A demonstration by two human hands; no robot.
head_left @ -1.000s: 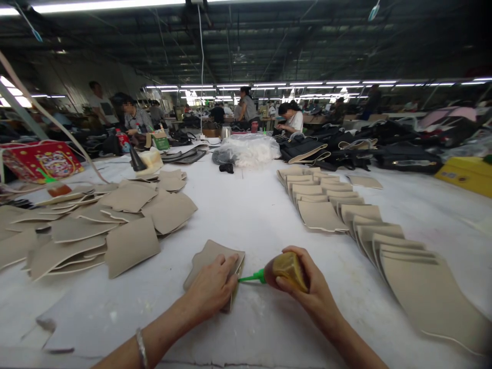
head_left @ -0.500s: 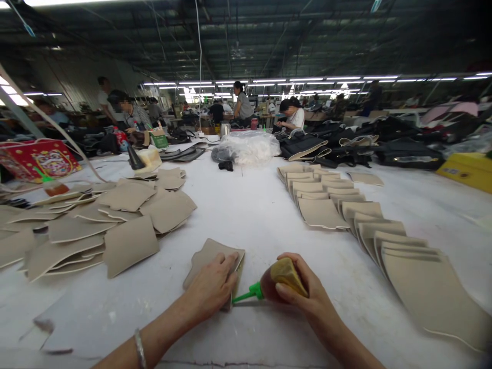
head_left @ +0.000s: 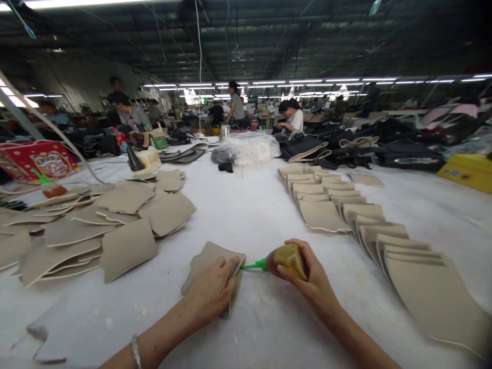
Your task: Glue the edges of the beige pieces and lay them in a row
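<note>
My left hand [head_left: 213,287] presses on a beige panel [head_left: 203,260] on the table, its fingers bent near the panel's right edge. The panel looks folded or doubled, with a lower layer showing along that edge. My right hand [head_left: 317,284] grips a squeeze bottle [head_left: 289,260] of amber-brown liquid, tilted onto its side. The bottle's green nozzle [head_left: 254,265] points left, its tip at the upper right edge of the panel. Part of the panel is hidden under my left hand.
Loose beige panels [head_left: 128,248] are heaped at the left. Overlapping rows of similar panels [head_left: 423,287] run along the right. Another glue-like bottle [head_left: 54,189] stands far left. Beyond lie a clear plastic bag [head_left: 249,147], black bags [head_left: 303,146] and a yellow box [head_left: 467,171]. People sit farther back.
My right hand has moved the bottle away from me, so the nozzle tip has slid from the panel's near corner up along its right edge. My left hand stays on the panel.
</note>
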